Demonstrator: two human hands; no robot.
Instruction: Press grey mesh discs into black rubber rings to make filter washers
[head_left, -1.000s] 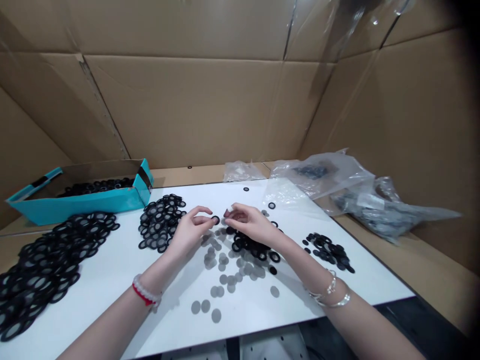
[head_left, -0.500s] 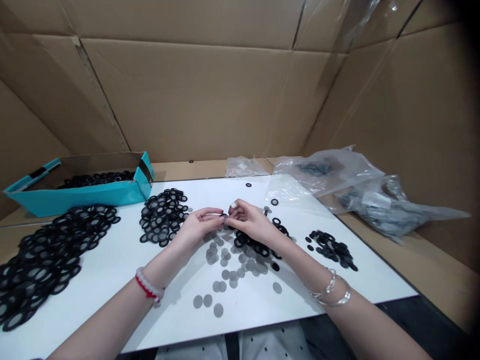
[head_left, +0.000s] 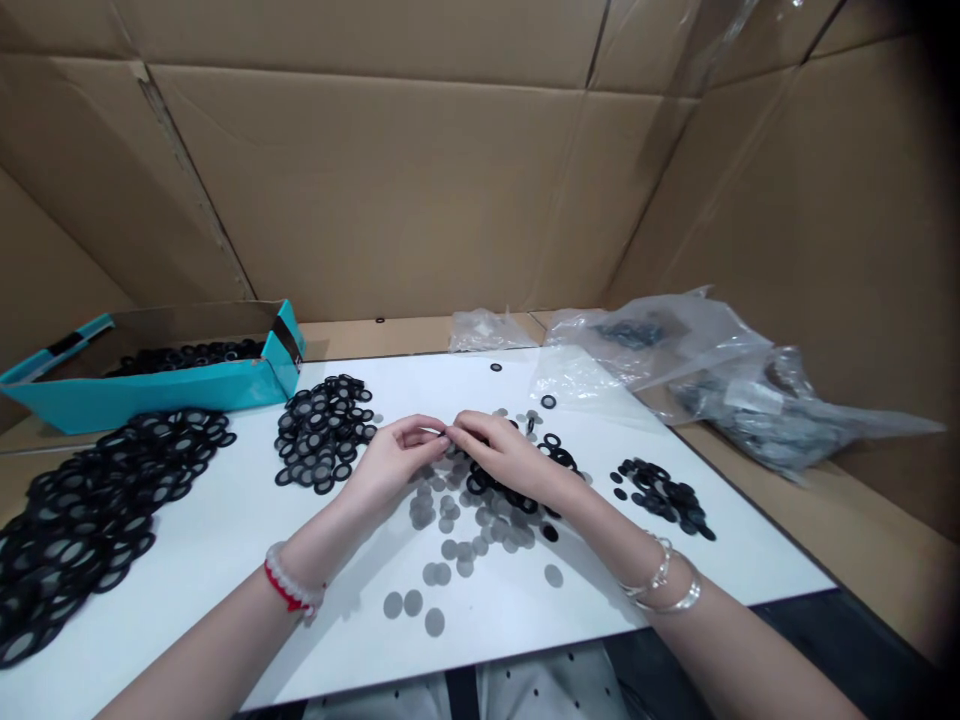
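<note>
My left hand (head_left: 396, 457) and my right hand (head_left: 501, 452) meet fingertip to fingertip above the middle of the white board (head_left: 225, 530). Both pinch one small black ring (head_left: 444, 434) between them; it is mostly hidden by the fingers. Under and in front of the hands lie several loose grey mesh discs (head_left: 450, 545). A small heap of black rings (head_left: 525, 480) sits under my right hand. A pile of rings fitted with mesh (head_left: 322, 430) lies just left of my left hand.
A large spread of black rings (head_left: 82, 510) covers the board's left end. A teal box (head_left: 150, 385) holding more rings stands at the back left. A small ring pile (head_left: 660, 495) lies right. Plastic bags (head_left: 720, 385) lie at the back right. Cardboard walls enclose the space.
My hands have closed together: a second ago the left held the ring a little apart from the right, now both sets of fingertips pinch it. The view shifted slightly.
</note>
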